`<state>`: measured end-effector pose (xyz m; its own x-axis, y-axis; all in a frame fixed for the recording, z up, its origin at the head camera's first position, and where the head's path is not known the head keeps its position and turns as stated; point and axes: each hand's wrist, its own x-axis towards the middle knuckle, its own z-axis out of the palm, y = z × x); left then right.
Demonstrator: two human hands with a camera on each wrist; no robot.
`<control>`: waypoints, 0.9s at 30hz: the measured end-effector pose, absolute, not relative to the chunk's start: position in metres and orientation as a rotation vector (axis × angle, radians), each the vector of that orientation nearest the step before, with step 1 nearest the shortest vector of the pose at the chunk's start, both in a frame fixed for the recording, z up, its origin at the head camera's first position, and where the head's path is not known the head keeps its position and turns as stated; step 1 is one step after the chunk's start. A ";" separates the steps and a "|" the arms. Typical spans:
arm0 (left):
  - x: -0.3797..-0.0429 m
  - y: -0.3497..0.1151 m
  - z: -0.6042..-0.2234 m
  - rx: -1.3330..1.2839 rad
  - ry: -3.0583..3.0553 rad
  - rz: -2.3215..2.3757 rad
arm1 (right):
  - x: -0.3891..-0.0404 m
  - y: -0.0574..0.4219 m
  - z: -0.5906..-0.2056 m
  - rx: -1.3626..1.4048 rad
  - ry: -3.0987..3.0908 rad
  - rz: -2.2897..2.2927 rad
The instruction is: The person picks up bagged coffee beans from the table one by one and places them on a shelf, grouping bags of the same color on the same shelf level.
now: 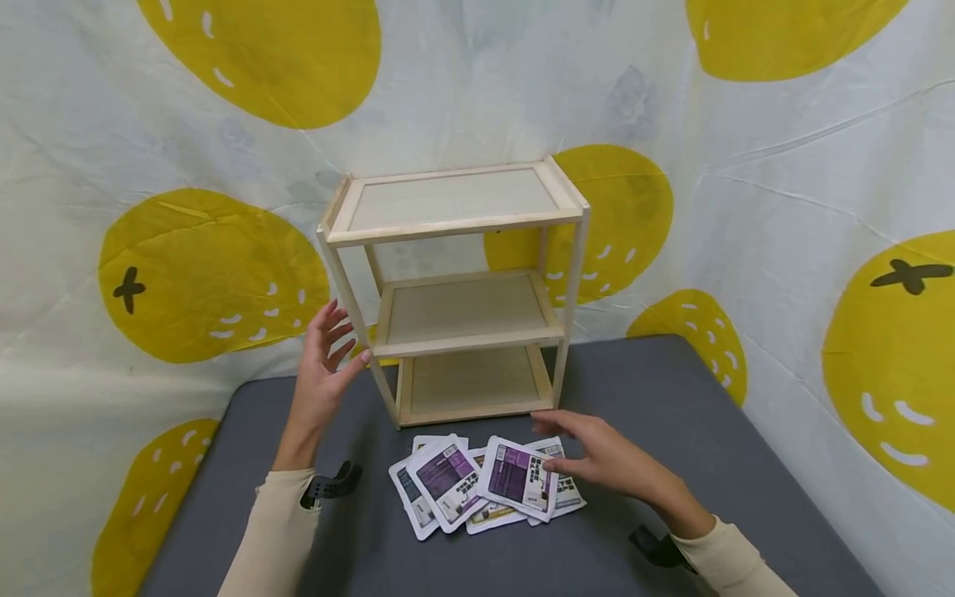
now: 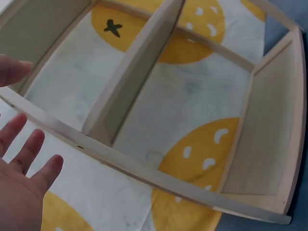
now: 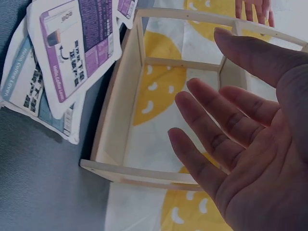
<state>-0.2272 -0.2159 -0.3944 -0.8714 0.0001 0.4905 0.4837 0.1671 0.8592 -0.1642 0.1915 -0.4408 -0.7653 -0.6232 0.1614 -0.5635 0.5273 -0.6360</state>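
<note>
A three-tier pale wooden shelf (image 1: 468,338) stands upright in the middle of the head view, its tiers bare. My left hand (image 1: 324,373) is raised beside its left front post, fingers spread and holding nothing. In the left wrist view, a gap shows between the fingers (image 2: 32,144) and the shelf frame (image 2: 144,171). Before the shelf lies an overlapping pile of flat, white-edged coffee packets (image 1: 448,485) with purple, teal and yellow labels. My right hand (image 1: 608,456) hovers by the pile's right side, loosely spread and holding nothing; the right wrist view shows its palm (image 3: 269,163) bare.
The shelf and packets sit on a dark grey table (image 1: 716,464) with rounded far corners. Close behind hangs a pale cloth (image 1: 477,91) printed with large yellow fruits, which also runs along both sides. Dark straps (image 1: 328,485) circle both wrists.
</note>
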 end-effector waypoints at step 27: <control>-0.258 -0.216 -0.408 -0.550 -1.805 -2.006 | -0.188 0.186 -0.483 -1.015 2.362 -1.252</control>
